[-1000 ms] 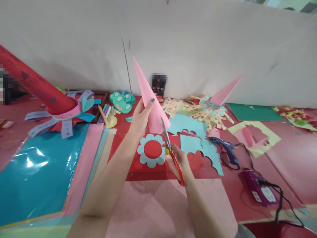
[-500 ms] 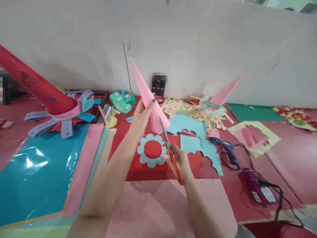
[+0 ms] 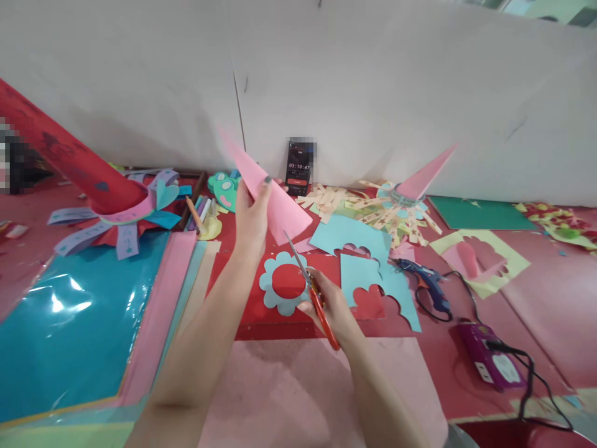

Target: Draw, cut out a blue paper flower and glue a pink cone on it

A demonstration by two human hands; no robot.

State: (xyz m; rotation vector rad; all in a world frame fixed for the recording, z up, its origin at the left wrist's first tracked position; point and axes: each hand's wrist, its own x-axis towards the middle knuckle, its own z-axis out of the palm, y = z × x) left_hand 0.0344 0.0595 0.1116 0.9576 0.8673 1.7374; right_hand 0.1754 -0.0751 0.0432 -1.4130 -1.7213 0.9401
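My left hand (image 3: 252, 214) grips a pink paper cone (image 3: 280, 208) by its side, its blurred tip leaning up and left and its wide end toward the lower right. In my right hand (image 3: 330, 302) is a pair of scissors (image 3: 321, 308) with red handles; the blades point up and left, near the cone's lower edge. Under the scissors lies a light blue flower-shaped paper ring (image 3: 274, 300) on a red sheet (image 3: 252, 314). Cut light blue paper (image 3: 347, 236) rests just right of the cone.
A phone (image 3: 299, 168) leans against the wall. A red cone hat (image 3: 116, 193) stands at left above a blue packet (image 3: 84, 330). At right are a smaller pink cone hat (image 3: 422, 177), a glue gun (image 3: 431, 286) and a purple power box (image 3: 489, 358) with cords.
My left hand has moved left with the cone, which now tilts further left. My right hand and the scissors have shifted slightly left, their blades angled more to the left.
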